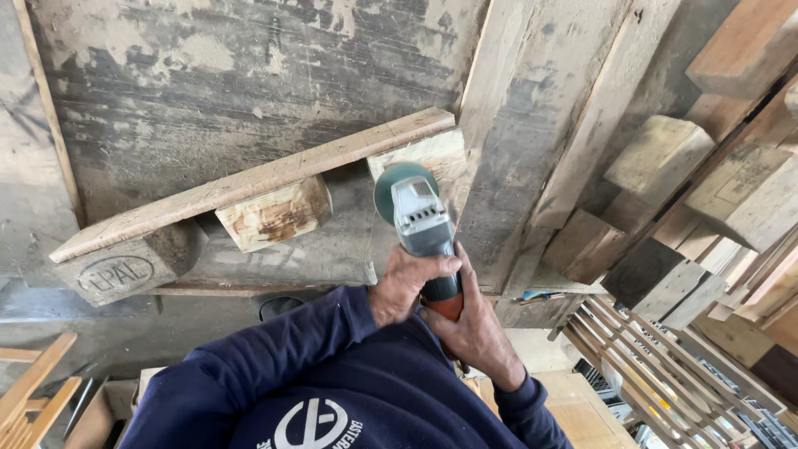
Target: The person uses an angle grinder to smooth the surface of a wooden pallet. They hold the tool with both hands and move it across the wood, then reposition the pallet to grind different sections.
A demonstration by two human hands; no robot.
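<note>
I have both hands wrapped tight round the angle grinder (420, 224). My left hand (407, 283) closes over the grey body from the side, thumb across the top, and my right hand (475, 328) grips the orange rear of the handle just behind it, the two touching. Held that way, the tool looks braced against kick, I judge, with the green guard and disc pointing away from me. The disc sits just beyond my fingers, up against the pale wooden block (428, 162) at the end of the pallet plank (249, 183); whether it actually touches the wood I cannot tell. Another block (276, 214) hangs under the plank off to my left hand's side. Beyond is a stained, flaking wooden wall (233, 75), and past my right hand a heap of stacked pallets and blocks (698, 216). My dark blue sleeve (274, 357) fills the near view.
</note>
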